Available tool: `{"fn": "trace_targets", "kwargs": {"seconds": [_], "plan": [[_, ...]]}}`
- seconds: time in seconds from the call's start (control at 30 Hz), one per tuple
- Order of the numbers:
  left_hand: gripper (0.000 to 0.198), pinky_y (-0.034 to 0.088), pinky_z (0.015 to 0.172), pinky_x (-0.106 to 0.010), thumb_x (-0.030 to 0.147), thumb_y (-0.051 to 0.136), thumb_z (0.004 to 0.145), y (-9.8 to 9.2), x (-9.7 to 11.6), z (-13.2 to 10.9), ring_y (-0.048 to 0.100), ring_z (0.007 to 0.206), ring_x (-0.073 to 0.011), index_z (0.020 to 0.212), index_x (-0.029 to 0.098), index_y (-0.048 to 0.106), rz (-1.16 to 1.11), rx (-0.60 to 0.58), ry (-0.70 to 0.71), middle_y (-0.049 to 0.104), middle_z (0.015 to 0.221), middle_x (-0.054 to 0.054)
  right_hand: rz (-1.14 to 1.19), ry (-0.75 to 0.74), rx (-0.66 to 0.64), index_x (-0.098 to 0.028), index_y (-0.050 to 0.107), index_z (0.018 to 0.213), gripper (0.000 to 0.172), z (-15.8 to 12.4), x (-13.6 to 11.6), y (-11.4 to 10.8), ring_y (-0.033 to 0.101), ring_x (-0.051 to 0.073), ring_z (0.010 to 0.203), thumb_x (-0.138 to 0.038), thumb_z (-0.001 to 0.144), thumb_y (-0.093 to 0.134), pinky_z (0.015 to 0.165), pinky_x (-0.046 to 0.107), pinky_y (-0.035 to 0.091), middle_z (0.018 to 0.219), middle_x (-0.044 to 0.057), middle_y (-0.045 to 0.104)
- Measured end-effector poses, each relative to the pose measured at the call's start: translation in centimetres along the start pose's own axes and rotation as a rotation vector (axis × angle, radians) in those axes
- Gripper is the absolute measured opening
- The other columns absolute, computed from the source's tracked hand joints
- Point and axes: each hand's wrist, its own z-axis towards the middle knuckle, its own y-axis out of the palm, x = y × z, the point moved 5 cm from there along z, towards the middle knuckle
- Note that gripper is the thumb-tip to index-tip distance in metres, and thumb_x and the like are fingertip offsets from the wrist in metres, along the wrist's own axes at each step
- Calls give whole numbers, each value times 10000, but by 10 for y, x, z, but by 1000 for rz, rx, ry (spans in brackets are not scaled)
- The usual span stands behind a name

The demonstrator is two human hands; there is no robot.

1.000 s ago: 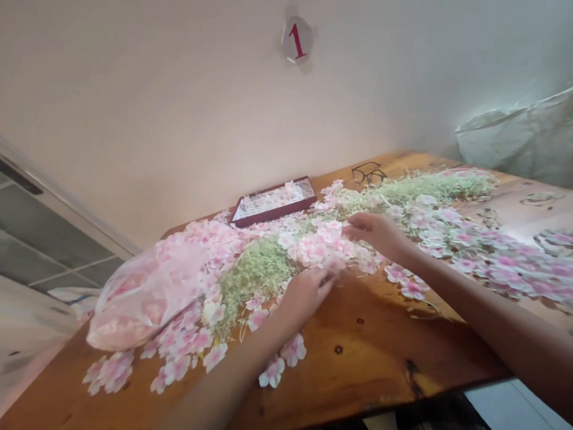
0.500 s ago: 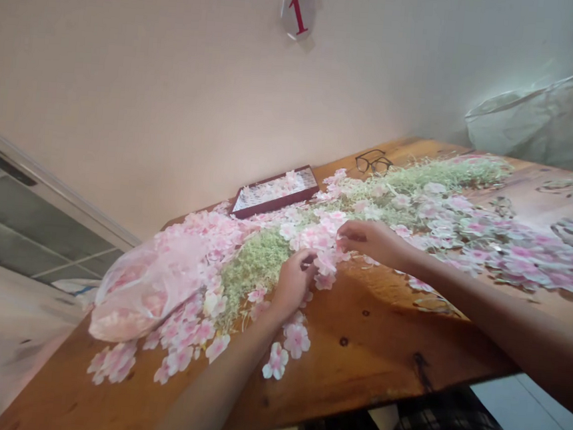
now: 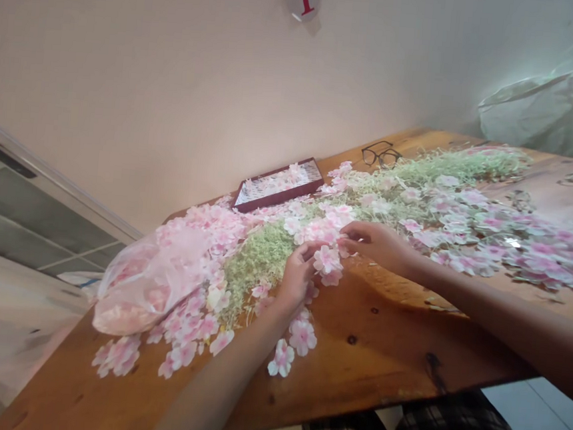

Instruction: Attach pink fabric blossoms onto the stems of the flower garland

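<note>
My left hand (image 3: 299,271) has crept in towards my right hand (image 3: 372,242) over the last second, and its fingers now reach forward where a moment ago they were curled back. It is partly open, thumb apart from the fingers, with its tips behind a pink-and-white blossom (image 3: 328,260) that hangs at the front of a cluster; I cannot tell whether I grip it. My right hand has its fingers bent and drawn close together against the same cluster, and whether it pinches a stem or a petal is hidden. With the gap narrowed, I judge that both hands are now working on this 1 cluster, set back from the near edge of the tabletop (image 3: 388,364), about midway along. A mound of green strands (image 3: 265,250) lies just left of my left hand, and 2 loose blossoms (image 3: 292,348) sit closer to the near edge. Further out, the translucent bag (image 3: 136,302) slumps towards the left end, beside a thick heap of pink petals (image 3: 205,228). The maroon tray (image 3: 282,196) stands along the far edge with petals inside, and the glasses (image 3: 382,158) lie by that edge, further right. More blossoms (image 3: 538,254) spread towards the right end, and a pale sack (image 3: 540,117) stands past the far right corner.
</note>
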Motion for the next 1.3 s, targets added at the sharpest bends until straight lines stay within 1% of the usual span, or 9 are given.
{"fn": "trace_targets", "kwargs": {"seconds": [0.13,0.27,0.33,0.43,0.5,0.57,0.77,1.07,1.3], "plan": [[339,227,245,-132,246,539,640,0,-1,1,366,328,-35,976,211,513,-57,5,-14,526,609,30,-7,0,4,-154,560,778,183,-2,-3,2,526,108,607,-311,738,477,555,209,383,699,24,602],[302,220,268,-136,234,530,657,1,-3,1,371,332,-36,959,216,529,-99,5,-25,519,570,38,2,-13,17,-163,556,756,175,-2,-3,4,527,107,601,-320,735,483,554,210,388,694,20,602],[262,275,317,-134,248,549,661,2,-2,2,402,366,-31,921,217,544,-131,13,-10,540,608,35,4,-26,29,-168,555,759,174,-2,-1,4,529,108,610,-325,732,486,561,210,392,698,18,601],[208,381,471,-140,263,602,635,2,-1,5,487,495,-37,829,197,560,-196,61,22,574,705,23,-5,-29,53,-166,553,781,174,-1,1,3,531,109,625,-318,731,486,565,207,394,707,18,599],[214,397,546,-147,270,631,612,2,1,6,515,574,-44,795,184,562,-229,80,36,582,763,15,-22,-24,52,-163,554,784,181,-1,2,2,529,109,622,-320,734,479,560,207,392,705,19,600],[231,394,560,-154,280,640,605,3,2,7,514,584,-46,796,180,558,-234,74,37,579,770,13,-39,-18,37,-160,557,783,187,-1,2,2,529,111,619,-322,733,479,558,211,391,704,20,603],[229,374,531,-165,308,621,625,4,4,4,484,543,-49,792,175,537,-144,58,36,562,730,14,-49,-7,2,-165,558,757,172,-1,-2,4,528,113,610,-317,729,483,563,220,382,689,18,604],[116,386,651,-196,235,615,628,2,15,1,528,686,-92,686,158,550,53,14,228,566,701,9,-3,34,-112,-158,564,705,169,-4,-6,4,522,115,568,-294,727,465,536,226,369,616,11,593],[109,399,647,-218,241,611,623,2,17,-2,543,673,-109,665,149,570,105,29,215,592,690,-10,42,32,-116,-163,556,693,184,-5,-1,8,502,113,545,-324,719,471,507,227,360,595,9,574]]}}
